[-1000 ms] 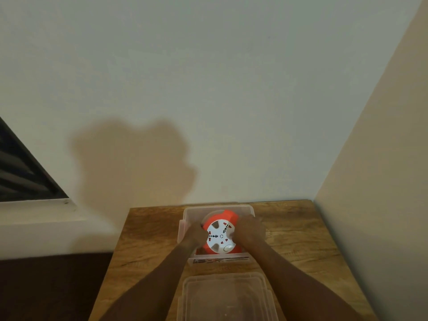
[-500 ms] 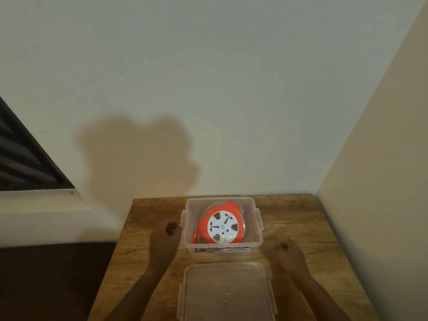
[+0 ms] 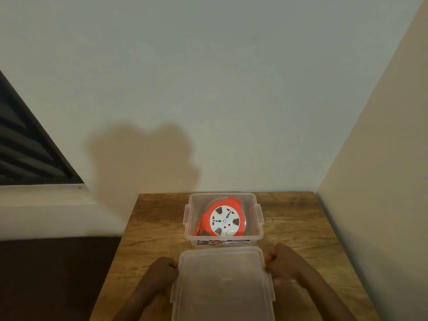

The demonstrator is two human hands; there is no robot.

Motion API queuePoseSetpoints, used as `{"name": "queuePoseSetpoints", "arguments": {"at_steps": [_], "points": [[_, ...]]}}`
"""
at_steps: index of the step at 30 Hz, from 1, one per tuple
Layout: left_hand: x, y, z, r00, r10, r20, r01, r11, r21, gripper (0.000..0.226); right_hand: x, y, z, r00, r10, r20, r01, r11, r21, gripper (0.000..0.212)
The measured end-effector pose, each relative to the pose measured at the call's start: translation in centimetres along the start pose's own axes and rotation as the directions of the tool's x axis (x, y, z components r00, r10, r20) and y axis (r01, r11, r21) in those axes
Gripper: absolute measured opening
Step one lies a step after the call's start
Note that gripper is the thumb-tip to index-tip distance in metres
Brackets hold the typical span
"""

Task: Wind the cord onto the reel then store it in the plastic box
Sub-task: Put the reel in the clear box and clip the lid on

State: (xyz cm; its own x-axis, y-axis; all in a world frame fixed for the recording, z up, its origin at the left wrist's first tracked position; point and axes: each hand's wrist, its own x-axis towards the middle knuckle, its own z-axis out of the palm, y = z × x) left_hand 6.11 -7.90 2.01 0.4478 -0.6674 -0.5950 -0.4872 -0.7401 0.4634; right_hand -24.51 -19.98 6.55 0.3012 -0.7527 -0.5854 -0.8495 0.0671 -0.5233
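Looking down from the head view: a wooden table (image 3: 301,228) sits in a corner, pale wall behind, beige wall to the right

Box (image 3: 258,218), clear plastic, stands open near the table's back edge, a printed label on its near wall. Reel (image 3: 223,217) lies inside it, orange rim, white face up with small dark and red marks and a pale oval button near the front. It leans a little toward the box's back wall. Cord (image 3: 197,228), orange, shows only as a short end hanging off the reel's left side, down toward the box floor; the rest is wound out of sight under the rim

Lid (image 3: 222,281), clear, lies flat on the table just in front of the box, not on it. Its clips stick out along the sides

Left hand (image 3: 162,272) is at the lid's left edge, fingers curled round that edge, knuckles up. Right hand (image 3: 283,265) is at the lid's right edge, fingers curled in, pinching the rim near the far corner. Both forearms run down out of frame

Left of the table: dark floor, a white ledge, and a dark slatted panel (image 3: 25,147) above it. A soft shadow (image 3: 143,163) falls on the back wall over the table
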Motion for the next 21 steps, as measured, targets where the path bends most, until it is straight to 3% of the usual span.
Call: {"name": "queuePoseSetpoints", "arguments": {"at_steps": [3,5,8,10,12,14,16,19,21], "points": [[-1.8,1.3,-3.7,0.998,0.053,0.035,-0.049,0.994,-0.101,0.014,-1.5,-1.6,-3.6,0.996,-0.086,0.027,0.082,0.991,0.106,0.004],[-2.5,2.5,-6.2,0.988,0.153,-0.013,-0.153,0.974,-0.166,0.015,-2.3,-2.5,-5.8,0.990,-0.135,-0.034,0.139,0.979,0.148,0.003],[-3.1,5.1,-9.1,0.938,0.294,-0.183,-0.335,0.902,-0.273,0.021,-2.2,-3.7,-7.9,0.958,-0.165,-0.233,0.240,0.907,0.345,0.002],[-3.2,7.1,-10.4,0.853,0.383,-0.356,-0.495,0.810,-0.315,0.028,-1.8,-4.7,-8.8,0.929,-0.136,-0.343,0.314,0.780,0.541,0.006],[-2.6,8.7,-10.7,0.823,0.343,-0.453,-0.548,0.692,-0.470,0.032,-1.3,-5.6,-9.1,0.921,-0.103,-0.376,0.358,0.603,0.712,0.009],[-1.5,9.9,-10.3,0.870,0.233,-0.435,-0.488,0.543,-0.684,0.034,-0.6,-6.0,-8.8,0.907,-0.032,-0.421,0.384,0.478,0.790,0.012],[-0.8,10.5,-9.3,0.901,0.175,-0.397,-0.431,0.468,-0.771,0.031,0.3,-5.9,-8.0,0.878,0.051,-0.476,0.403,0.460,0.792,0.009],[0.0,10.5,-7.2,0.901,0.149,-0.408,-0.429,0.450,-0.783,0.021,2.1,-4.8,-6.0,0.856,0.087,-0.510,0.401,0.512,0.760,0.006],[0.5,10.3,-5.6,0.897,0.132,-0.422,-0.433,0.455,-0.778,0.018,3.2,-3.9,-4.5,0.842,0.078,-0.534,0.408,0.555,0.725,0.016]]}}
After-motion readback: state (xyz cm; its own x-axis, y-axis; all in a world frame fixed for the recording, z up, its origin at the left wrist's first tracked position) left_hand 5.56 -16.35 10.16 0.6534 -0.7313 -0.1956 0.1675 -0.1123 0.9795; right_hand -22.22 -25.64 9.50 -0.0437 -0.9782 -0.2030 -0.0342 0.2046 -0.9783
